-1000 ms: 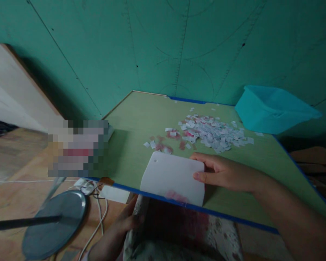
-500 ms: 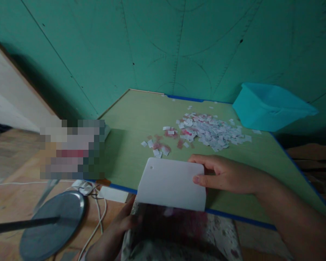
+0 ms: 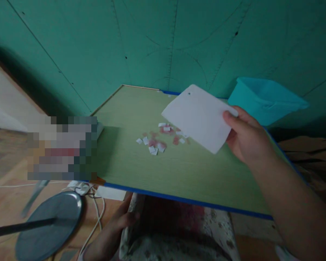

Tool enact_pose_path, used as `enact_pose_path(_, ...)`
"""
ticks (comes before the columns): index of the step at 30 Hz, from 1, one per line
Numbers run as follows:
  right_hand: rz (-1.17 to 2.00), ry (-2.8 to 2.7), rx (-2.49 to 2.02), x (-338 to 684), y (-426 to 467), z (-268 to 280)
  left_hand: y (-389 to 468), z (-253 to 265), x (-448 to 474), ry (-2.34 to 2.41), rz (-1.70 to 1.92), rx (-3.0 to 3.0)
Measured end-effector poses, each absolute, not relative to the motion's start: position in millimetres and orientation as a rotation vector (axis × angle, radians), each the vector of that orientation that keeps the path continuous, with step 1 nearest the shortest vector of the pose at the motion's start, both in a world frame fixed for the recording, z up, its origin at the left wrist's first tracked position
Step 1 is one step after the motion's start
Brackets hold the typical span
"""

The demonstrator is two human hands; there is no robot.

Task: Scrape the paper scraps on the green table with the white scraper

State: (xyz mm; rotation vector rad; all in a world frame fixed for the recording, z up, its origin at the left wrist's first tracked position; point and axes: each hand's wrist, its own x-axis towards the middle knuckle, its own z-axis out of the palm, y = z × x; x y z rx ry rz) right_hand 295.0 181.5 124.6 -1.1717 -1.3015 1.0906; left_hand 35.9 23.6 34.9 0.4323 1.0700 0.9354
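My right hand [image 3: 247, 136] grips one edge of a white plastic scraper [image 3: 199, 116], thumb on top. This flat sheet has rounded corners and a small hole, and is raised at a tilt over the table. It hides most of the paper pile behind it. Several small white paper squares [image 3: 153, 149] lie to its left among pinkish-red stains [image 3: 153, 142]. Below the table's front edge, my left hand [image 3: 122, 221] is closed on the left edge of a patterned, red-stained cloth [image 3: 217, 224], whose middle sags darkly.
A light green table [image 3: 136, 170] with blue edging stands against a green wall [image 3: 84, 47]. At its back right is a turquoise bin [image 3: 260, 105]. On the left are a blurred-out object [image 3: 62, 148], a round metal base [image 3: 50, 224] and white cables [image 3: 99, 217].
My right hand has lifted the scraper from the table's front edge, moving it forward and turning it over the paper pile. My left hand stays at the cloth. The view has shifted slightly.
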Motion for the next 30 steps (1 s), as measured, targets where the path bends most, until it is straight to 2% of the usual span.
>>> enact_pose_path(3,0.985,-1.246,-1.21,301.0,193.2,120.0,22.3,33.6,34.3,1.087,0.936,0.489)
enact_pose_path(21,0.821,-1.455,-1.374,310.3,198.9,110.0,16.6,20.5,26.9,1.082,0.964,0.428)
enact_pose_path(27,1.032,-1.507,-1.356,303.6,190.0,118.7,15.6,19.2,29.1,1.093,0.994,0.4)
enact_pose_path(30,0.969,-1.489,-1.357,305.6,191.4,118.4,16.4,23.0,31.6,1.083,0.982,0.427)
